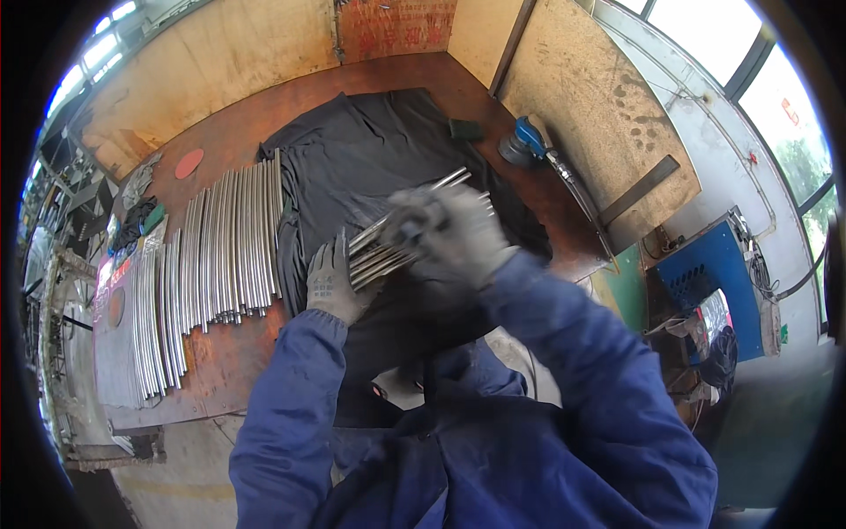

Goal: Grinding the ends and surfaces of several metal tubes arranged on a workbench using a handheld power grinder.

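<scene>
Several shiny metal rods (pixel 374 264) lie slantwise in a small bunch on a black cloth (pixel 352 132) in front of me. At their left ends is my left hand (pixel 333 284) in a grey glove, its fingers stretched out and touching or close beside the rod ends. Over the middle of the bunch is my right hand (pixel 458 231), also gloved and smeared by motion. A dark patch shows at its fingers; whether that is a held thing or a stained glove I cannot tell. The far rod ends stick out beyond this hand.
Many more metal rods (pixel 231 238) lie side by side at the left of the reddish-brown table (pixel 225 357). A blue power sander (pixel 527 141) with a hose rests at the back right, near a dark green pad (pixel 465 130). Wooden boards (pixel 238 66) wall the table's back and right.
</scene>
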`<state>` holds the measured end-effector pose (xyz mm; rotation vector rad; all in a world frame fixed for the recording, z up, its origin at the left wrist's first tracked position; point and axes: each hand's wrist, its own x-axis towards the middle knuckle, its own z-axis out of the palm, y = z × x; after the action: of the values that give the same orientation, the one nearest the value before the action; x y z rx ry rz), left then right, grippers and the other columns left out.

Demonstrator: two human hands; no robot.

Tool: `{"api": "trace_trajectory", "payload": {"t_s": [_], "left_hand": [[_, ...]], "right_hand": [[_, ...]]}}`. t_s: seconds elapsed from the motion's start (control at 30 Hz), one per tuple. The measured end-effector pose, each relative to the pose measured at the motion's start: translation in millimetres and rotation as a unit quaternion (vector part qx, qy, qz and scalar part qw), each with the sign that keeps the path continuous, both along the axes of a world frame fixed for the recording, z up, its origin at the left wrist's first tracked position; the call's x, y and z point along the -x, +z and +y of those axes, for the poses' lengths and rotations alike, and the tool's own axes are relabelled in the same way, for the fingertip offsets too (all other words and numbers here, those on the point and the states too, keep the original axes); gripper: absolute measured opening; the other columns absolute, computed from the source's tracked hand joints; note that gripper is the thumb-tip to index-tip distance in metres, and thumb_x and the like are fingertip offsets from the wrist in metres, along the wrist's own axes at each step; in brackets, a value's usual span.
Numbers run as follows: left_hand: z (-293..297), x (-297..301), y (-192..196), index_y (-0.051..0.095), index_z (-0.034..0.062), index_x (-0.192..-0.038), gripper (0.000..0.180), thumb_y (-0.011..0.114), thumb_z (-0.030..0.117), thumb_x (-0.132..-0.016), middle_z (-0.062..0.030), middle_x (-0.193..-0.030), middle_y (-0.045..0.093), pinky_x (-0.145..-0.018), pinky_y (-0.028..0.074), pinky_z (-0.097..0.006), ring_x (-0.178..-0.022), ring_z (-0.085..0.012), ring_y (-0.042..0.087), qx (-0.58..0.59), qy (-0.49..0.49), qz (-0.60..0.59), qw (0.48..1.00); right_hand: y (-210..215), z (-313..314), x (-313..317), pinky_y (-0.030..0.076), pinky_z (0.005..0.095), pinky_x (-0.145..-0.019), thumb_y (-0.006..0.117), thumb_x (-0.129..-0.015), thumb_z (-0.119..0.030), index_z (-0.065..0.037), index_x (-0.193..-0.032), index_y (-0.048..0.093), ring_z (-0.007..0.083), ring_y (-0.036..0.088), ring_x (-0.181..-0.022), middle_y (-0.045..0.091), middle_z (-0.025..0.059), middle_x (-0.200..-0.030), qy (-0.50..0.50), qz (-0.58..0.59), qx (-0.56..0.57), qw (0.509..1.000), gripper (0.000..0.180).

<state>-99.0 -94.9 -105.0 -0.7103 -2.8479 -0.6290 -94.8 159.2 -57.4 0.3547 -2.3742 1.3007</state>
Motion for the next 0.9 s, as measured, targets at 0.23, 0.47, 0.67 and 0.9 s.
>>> {"api": "trace_trajectory", "payload": {"t_s": [0.23,0.47,0.67,0.9], "left_hand": [[-14.7,4.6,-19.7,0.033,-0.0024,-0.151,0.095,0.075,0.041,-0.078,-0.0252,-0.152,0.037,-0.119,0.026,-0.049,-0.141,-0.0402,0.035,0.033,0.041,-0.019,0.998],[-16.2,-1.2,-10.1,0.033,-0.0052,-0.152,0.091,0.064,0.05,-0.086,-0.0297,-0.146,0.042,-0.118,0.027,-0.053,-0.139,-0.0449,0.036,0.139,-0.03,0.013,0.99],[-12.5,-1.1,-7.9,0.036,-0.0064,-0.15,0.088,0.064,0.05,-0.088,-0.0253,-0.149,0.042,-0.121,0.023,-0.05,-0.142,-0.0406,0.034,0.153,-0.021,-0.013,0.988],[-12.3,0.5,-13.2,0.037,-0.0076,-0.148,0.089,0.067,0.048,-0.086,-0.0294,-0.147,0.042,-0.119,0.027,-0.052,-0.14,-0.0457,0.036,0.125,-0.043,0.013,0.991]], "right_hand": [[-40.5,-108.0,5.4,0.055,0.0495,-0.08,0.072,-0.079,-0.03,-0.011,-0.101,0.068,0.0389,0.066,-0.091,0.065,0.0199,-0.099,-0.03,0.009,-0.185,0.982,0.029],[-40.0,29.1,44.1,0.057,0.0485,-0.074,0.066,-0.086,-0.028,-0.009,-0.088,0.071,0.0391,0.068,-0.08,0.069,0.022,-0.086,-0.244,-0.065,-0.29,0.923,0.02],[-30.8,57.6,69.9,0.056,0.0475,-0.078,0.07,-0.089,-0.036,-0.012,-0.089,0.07,0.037,0.067,-0.092,0.067,0.0186,-0.097,-0.314,-0.141,-0.308,0.887,0.024],[-32.5,-92.2,47.9,0.056,0.0462,-0.081,0.071,-0.08,-0.022,-0.013,-0.098,0.073,0.0336,0.065,-0.09,0.068,0.0172,-0.096,-0.044,0.025,-0.189,0.981,0.02]]}}
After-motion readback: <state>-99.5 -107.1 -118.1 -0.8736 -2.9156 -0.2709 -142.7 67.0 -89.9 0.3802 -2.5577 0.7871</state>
